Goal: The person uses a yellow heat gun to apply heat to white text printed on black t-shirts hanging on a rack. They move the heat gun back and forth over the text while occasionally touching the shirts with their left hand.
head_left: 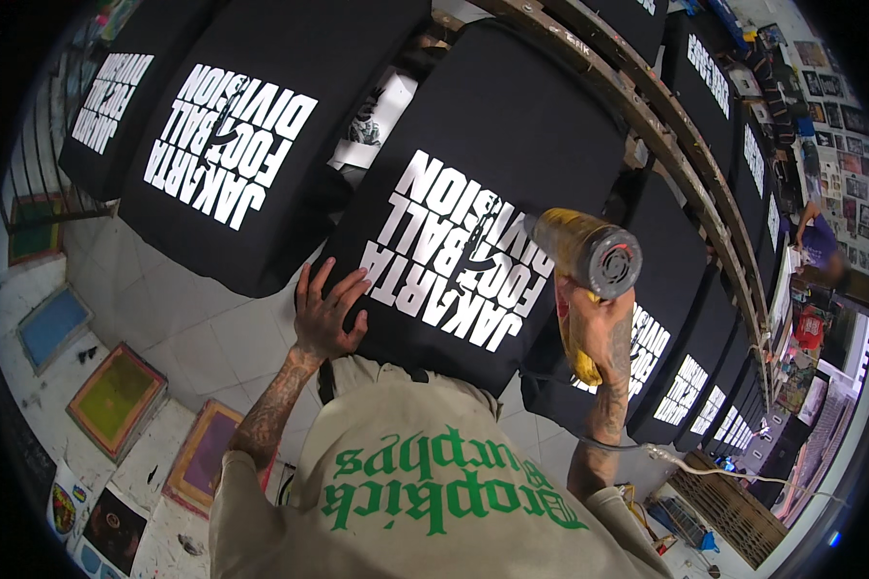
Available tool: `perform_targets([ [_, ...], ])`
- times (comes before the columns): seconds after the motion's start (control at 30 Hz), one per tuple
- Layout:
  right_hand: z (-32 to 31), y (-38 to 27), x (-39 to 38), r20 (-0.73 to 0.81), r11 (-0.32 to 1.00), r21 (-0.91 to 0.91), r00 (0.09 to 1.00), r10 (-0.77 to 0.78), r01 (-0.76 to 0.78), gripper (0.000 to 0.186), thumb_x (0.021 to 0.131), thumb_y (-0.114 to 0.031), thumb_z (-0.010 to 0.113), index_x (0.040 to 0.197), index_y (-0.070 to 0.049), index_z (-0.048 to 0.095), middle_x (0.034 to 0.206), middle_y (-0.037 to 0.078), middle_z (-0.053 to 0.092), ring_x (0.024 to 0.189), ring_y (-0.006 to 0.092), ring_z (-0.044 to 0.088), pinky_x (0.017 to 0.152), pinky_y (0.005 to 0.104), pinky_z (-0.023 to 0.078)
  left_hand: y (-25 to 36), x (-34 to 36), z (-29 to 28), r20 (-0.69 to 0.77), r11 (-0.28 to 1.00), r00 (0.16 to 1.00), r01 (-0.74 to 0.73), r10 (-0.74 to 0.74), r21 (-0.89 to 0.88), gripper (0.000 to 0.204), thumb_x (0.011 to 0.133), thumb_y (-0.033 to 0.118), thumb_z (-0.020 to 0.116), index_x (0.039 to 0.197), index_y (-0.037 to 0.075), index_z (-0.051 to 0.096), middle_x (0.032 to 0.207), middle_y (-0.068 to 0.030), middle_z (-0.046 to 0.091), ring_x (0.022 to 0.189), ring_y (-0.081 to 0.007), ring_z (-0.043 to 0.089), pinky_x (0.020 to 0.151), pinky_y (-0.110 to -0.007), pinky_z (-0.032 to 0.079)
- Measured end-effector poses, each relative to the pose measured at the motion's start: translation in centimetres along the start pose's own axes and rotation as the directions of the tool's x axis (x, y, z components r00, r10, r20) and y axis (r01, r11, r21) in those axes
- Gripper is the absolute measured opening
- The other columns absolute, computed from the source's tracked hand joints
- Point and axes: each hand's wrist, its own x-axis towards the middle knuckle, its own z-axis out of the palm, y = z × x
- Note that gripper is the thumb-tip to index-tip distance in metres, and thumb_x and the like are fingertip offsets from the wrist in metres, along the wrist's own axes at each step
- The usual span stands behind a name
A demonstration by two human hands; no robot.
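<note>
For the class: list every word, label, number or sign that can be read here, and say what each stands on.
I'll place the lettering without copying it out.
Black fabric in front: bold white block capitals, readable.
Black fabric on the left: matching white capitals, readable.
Beige shirt: green blackletter lettering, upside down, readable.
Wooden rail: dark marks, too small to read surely.
Wall posters: too small to read.

The heat gun [589,253] is over the garment [512,106] between other garments [309,48].

Rows of black-draped panels [512,106], white lettering [454,256] on top, pale tiled floor [179,328] below
</note>
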Motion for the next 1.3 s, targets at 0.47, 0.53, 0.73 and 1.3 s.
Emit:
perform_targets([
  [0.47, -1.0, 0.2, -1.3, 0.282, 0.994, -0.017, 0.953, 0.11, -0.11, 0.061, 0.085, -0.006, 0.075, 0.141, 0.002, 0.053, 0.089, 0.005, 0.069, 0.07, 0.0112, 0.063, 0.062, 0.029, 0.052, 0.1, -0.1, 0.0, -0.02, 1.0, 1.0, 0.012, -0.012, 0.01, 0.039, 0.096, 0.032, 0.055, 0.131, 0.016, 0.064, 0.144, 0.0019, 0.061, 0.145, -0.0336, 0.042, 0.124, -0.061, 0.022],
  [0.53, -1.0, 0.2, -1.2, 0.213, 0.993, -0.007, 0.97, 0.12, -0.121, 0.061, 0.085, -0.005, 0.075, 0.141, 0.002, 0.053, 0.09, 0.005, 0.069, 0.07, 0.0115, 0.063, 0.062, 0.0284, 0.051, 0.3, -0.2, -0.2, -0.023, 1.0, 1.0, 0.019, -0.019, 0.008, 0.039, 0.096, 0.031, 0.055, 0.131, 0.016, 0.064, 0.144, 0.0018, 0.061, 0.145, -0.0338, 0.042, 0.124, -0.061, 0.023],
  [0.73, -1.3, 1.1, -1.1, 0.182, 1.0, -0.002, 0.983, 0.01, -0.01, 0.035, 0.083, -0.007, 0.074, 0.115, 0.002, 0.065, 0.1, 0.008, 0.069, 0.08, 0.0174, 0.066, 0.075, 0.0353, 0.054, 0.1, 0.1, 0.0, -0.013, 1.0, 1.0, -0.002, 0.003, 0.003, 0.042, 0.092, 0.026, 0.059, 0.132, 0.013, 0.062, 0.144, -0.0021, 0.061, 0.146, -0.0365, 0.04, 0.123, -0.064, 0.02],
  [1.3, -1.6, 0.0, -1.5, 0.055, 0.996, -0.037, 0.996, 0.077, -0.075, 0.017, 0.084, -0.005, 0.065, 0.099, 0.002, 0.066, 0.083, 0.007, 0.069, 0.077, 0.0172, 0.066, 0.071, 0.0338, 0.053, 0.2, 0.0, 0.1, -0.025, 1.0, 1.0, 0.018, -0.018, 0.012, 0.039, 0.096, 0.03, 0.055, 0.131, 0.016, 0.064, 0.144, 0.0017, 0.061, 0.146, -0.0332, 0.041, 0.124, -0.061, 0.022],
])
